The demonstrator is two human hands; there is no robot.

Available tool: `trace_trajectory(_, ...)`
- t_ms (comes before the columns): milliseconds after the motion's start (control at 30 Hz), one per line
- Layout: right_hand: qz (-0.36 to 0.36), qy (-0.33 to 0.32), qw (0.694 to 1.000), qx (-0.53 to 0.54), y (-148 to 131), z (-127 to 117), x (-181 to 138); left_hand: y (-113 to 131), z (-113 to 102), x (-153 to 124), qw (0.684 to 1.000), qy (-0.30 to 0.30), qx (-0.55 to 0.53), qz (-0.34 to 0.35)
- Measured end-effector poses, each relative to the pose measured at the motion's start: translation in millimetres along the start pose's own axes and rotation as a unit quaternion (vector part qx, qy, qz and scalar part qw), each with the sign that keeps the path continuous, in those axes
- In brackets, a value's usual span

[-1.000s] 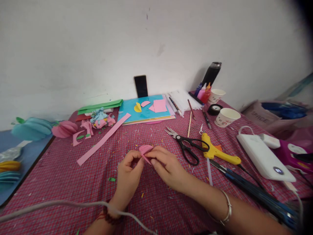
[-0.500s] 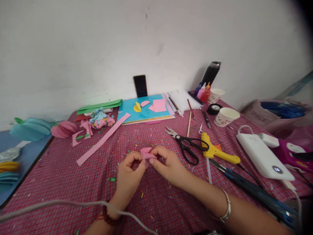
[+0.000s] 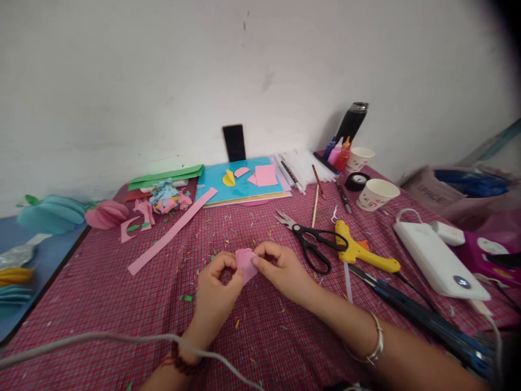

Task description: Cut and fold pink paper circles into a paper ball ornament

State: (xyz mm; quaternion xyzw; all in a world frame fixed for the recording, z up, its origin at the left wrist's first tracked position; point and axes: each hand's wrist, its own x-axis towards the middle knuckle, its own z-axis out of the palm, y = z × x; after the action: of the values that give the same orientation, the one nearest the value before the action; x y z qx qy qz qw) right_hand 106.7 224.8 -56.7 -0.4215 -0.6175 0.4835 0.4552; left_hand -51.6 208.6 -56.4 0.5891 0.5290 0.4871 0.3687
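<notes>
A small folded piece of pink paper (image 3: pixel 246 267) is held up above the checked tablecloth, between both hands. My left hand (image 3: pixel 218 283) pinches its left edge with thumb and forefinger. From the other side, the thumb and fingertips of my right hand (image 3: pixel 281 271) grip the upper right part. A long pink paper strip (image 3: pixel 173 232) lies to the left of the hands. Black-handled scissors (image 3: pixel 311 239), with the blades pointing up and left, rest just right of my right hand. Beside them is a yellow glue gun (image 3: pixel 362 252).
A blue sheet (image 3: pixel 211 182) with cut pink and yellow paper lies at the back, below a phone (image 3: pixel 234 142). Paper cups (image 3: pixel 376 194) and a white power bank (image 3: pixel 439 255) stand right. Paper fruits (image 3: pixel 106 215) sit left. A cable (image 3: pixel 101 338) crosses the front.
The pink paper now shows a flatter, larger face towards me instead of its folded edges. Both hands have stayed in nearly the same place, still pinching it.
</notes>
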Motion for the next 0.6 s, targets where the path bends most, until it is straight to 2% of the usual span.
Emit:
trace_trajectory(333, -0.044, 0.008, 0.997, -0.058, -1.1, -0.5, -1.4, -4.5, -0.1, -1.2, 1.000, 0.009, 0.000, -0.003)
trace_trajectory(467, -0.097, 0.010, 0.990, -0.101, -1.7, -0.8, -3.7, -4.1, 0.1, -1.0, 1.000, 0.004, -0.005, 0.000)
trace_trajectory(600, -0.186, -0.005, 0.974, -0.132, -2.3, -1.2, -6.6, -3.4, -0.5, -1.1, 1.000, -0.004, -0.004, 0.011)
